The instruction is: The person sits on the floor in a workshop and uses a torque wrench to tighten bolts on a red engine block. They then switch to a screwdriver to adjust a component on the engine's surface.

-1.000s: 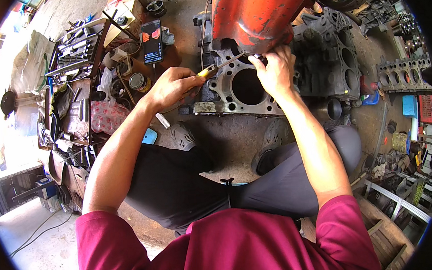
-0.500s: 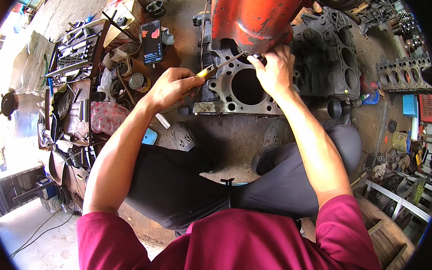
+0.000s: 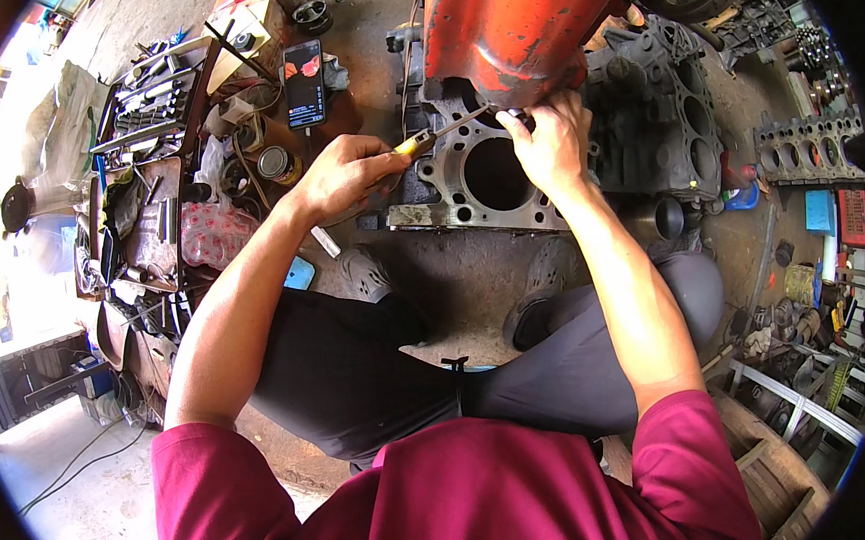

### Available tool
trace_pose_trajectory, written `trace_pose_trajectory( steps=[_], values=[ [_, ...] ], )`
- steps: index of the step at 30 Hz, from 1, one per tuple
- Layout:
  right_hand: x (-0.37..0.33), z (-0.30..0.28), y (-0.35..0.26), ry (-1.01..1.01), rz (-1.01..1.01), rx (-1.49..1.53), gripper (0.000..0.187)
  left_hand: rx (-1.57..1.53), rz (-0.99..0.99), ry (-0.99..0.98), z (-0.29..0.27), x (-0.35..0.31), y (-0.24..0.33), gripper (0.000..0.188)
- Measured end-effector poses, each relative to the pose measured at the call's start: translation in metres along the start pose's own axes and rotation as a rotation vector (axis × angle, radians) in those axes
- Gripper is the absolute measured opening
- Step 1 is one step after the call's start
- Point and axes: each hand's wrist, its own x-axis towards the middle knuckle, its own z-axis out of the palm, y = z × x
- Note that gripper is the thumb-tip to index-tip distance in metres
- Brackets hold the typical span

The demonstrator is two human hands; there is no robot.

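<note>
My left hand (image 3: 351,175) is closed round the yellow handle of a tool with a long, thin metal shaft (image 3: 460,122). Its exact kind is not clear. The shaft points right and away, and its tip is beside the lower end of a red machine head (image 3: 518,58) with chipped paint. Under that head, my right hand (image 3: 556,141) has its fingers bent and pressed together near the tip; what they grip is hidden. Beneath both hands lies a grey engine block (image 3: 419,216) with a large round cylinder bore (image 3: 496,173).
A second, dark engine block (image 3: 642,115) stands to the right. On the left are a lit phone (image 3: 304,83), a tin can (image 3: 278,164) and a tray of metal tools (image 3: 155,99). A cylinder head (image 3: 810,148) lies far right. My shoes (image 3: 365,273) rest close before the block.
</note>
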Motion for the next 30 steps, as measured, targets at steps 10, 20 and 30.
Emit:
trace_pose_trajectory(
  steps=[10, 20, 30],
  values=[
    [0.0007, -0.0013, -0.0001, -0.004, -0.008, -0.011, 0.032, 0.007, 0.014, 0.012, 0.0004, 0.0004, -0.001, 0.037],
    [0.0013, -0.0024, -0.0006, 0.001, -0.005, 0.001, 0.033, 0.033, 0.007, 0.0, 0.0002, 0.0, 0.0006, 0.03],
    [0.0013, -0.003, -0.0009, -0.005, 0.0, 0.0, 0.033, 0.03, 0.003, 0.0, 0.0, -0.0006, 0.0024, 0.031]
  ],
)
